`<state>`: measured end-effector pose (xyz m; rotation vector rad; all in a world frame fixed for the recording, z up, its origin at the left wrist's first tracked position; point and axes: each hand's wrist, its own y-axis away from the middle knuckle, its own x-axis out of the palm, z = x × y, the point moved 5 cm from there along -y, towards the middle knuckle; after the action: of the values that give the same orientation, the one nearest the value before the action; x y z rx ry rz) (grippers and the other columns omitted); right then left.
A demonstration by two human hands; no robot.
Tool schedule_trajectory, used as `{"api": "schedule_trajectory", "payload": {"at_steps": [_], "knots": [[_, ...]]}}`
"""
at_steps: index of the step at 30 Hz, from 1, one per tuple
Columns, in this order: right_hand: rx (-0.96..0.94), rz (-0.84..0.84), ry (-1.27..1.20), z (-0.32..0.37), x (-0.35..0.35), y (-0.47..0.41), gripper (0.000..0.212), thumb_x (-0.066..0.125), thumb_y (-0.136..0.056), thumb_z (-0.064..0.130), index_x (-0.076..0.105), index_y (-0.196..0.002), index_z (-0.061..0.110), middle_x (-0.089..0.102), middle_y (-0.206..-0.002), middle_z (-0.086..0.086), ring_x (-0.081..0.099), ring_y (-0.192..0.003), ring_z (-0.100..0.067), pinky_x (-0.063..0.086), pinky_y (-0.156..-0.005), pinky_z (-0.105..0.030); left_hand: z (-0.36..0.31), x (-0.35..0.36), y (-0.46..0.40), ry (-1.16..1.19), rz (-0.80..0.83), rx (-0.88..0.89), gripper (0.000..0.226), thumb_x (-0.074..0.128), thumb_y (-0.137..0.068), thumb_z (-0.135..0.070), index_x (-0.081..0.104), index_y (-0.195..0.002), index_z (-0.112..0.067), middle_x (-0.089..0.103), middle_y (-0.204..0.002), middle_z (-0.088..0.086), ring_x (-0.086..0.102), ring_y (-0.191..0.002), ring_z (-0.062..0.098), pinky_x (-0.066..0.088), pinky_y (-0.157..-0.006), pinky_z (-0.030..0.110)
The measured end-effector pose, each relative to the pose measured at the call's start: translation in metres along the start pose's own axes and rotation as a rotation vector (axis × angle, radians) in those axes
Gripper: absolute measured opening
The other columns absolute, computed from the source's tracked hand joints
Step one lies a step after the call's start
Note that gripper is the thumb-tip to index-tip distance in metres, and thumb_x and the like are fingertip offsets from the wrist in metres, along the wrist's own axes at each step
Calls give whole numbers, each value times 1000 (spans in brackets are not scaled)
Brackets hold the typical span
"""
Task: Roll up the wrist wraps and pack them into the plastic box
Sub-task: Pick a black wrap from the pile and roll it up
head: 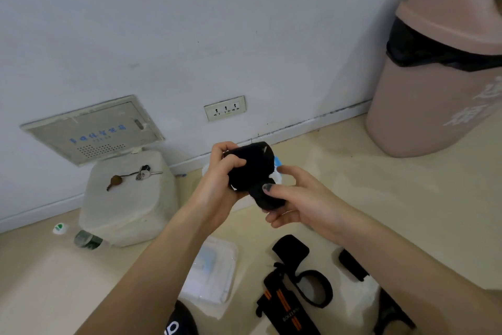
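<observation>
From the head camera, a pale beige floor (339,180) meets a light blue-grey wall (190,22) along a white skirting strip, and a triple wall socket (225,111) set low in that wall serves as the landmark. Just below the socket, held up in front of the wall, is a black wrist wrap (251,169) partly rolled into a thick bundle. The left hand (221,171) grips the bundle with curled fingers and thumb; the right hand (290,199) pinches the wrap's loose tail, thumb on top and fingers curled beneath. A clear plastic box (278,171) shows only in slivers behind the hands, so its contents cannot be told. Left of the socket sits a cream access panel (93,129) in the wall, and below it a white foam block (127,199) carrying keys (142,171). Farther below the socket, on the floor, lie a clear lid (214,272), a black wrap with orange stripes (285,304) and more black straps (350,264). Right of the socket stands a pink bin (440,63) with a black liner.
</observation>
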<state>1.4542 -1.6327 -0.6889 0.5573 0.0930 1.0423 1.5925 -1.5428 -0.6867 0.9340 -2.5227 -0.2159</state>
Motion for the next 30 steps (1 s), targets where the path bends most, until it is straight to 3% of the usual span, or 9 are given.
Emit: {"api": "schedule_trajectory", "payload": {"at_steps": [2, 6, 11, 16, 22, 24, 26, 30], "knots": [[-64, -54, -10, 4, -3, -2, 66, 66, -98, 6, 32, -153, 16, 74, -74, -13, 68, -61, -24, 56, -59, -32, -2, -2, 0, -4, -22, 24, 24, 54, -87, -9, 50, -107, -23, 54, -122, 13, 62, -105, 33, 59, -78, 45], [-170, -104, -26, 14, -7, -1, 56, 65, -98, 3, 42, -146, 22, 73, -71, -11, 64, -57, -22, 54, -56, -31, 0, 3, 1, -39, -41, 16, 25, 49, -95, -1, 50, -107, -23, 55, -124, 16, 63, -107, 35, 58, -93, 55], [-245, -140, -55, 21, -7, -1, 35, 63, -99, 3, 56, -130, 16, 71, -69, -14, 63, -55, -22, 53, -53, -30, 10, 17, 5, -92, 26, -40, 26, 47, -95, 0, 48, -106, -24, 61, -130, 28, 68, -90, 31, 60, -83, 45], [-241, -150, -142, 22, -12, -2, 17, 62, -100, 4, 63, -117, 6, 71, -74, -17, 64, -58, -22, 54, -55, -28, 16, 23, 6, -56, 65, -69, 25, 46, -96, -1, 47, -105, -24, 65, -103, 15, 66, -83, 25, 59, -81, 42], [-180, -66, -233, 19, -10, -4, 23, 59, -102, 7, 61, -125, 10, 73, -82, -20, 69, -66, -24, 58, -63, -29, 14, 24, 9, -144, 36, -21, 23, 51, -91, -7, 49, -101, -26, 67, -113, 15, 66, -84, 22, 60, -85, 44], [-149, -21, -317, 19, -10, -3, 29, 55, -101, 2, 59, -128, 11, 74, -88, -23, 72, -72, -27, 60, -67, -30, 12, 24, 10, -162, 17, 5, 25, 54, -83, -11, 49, -101, -28, 70, -114, 13, 66, -85, 22, 58, -87, 45], [-132, 41, -375, 20, -8, -1, 40, 51, -97, -6, 55, -132, 13, 74, -95, -25, 73, -79, -30, 60, -72, -32, 11, 22, 10, -168, 8, 19, 25, 50, -89, -6, 47, -103, -27, 73, -116, 12, 66, -86, 22, 57, -86, 43], [-232, -5, -112, 22, -8, 3, 54, 61, -90, -14, 50, -135, 13, 75, -92, -24, 73, -77, -30, 60, -72, -35, 10, 25, 15, -152, 68, -5, 25, 40, -96, -1, 44, -104, -24, 73, -101, 12, 64, -78, 22, 57, -80, 41]]}}
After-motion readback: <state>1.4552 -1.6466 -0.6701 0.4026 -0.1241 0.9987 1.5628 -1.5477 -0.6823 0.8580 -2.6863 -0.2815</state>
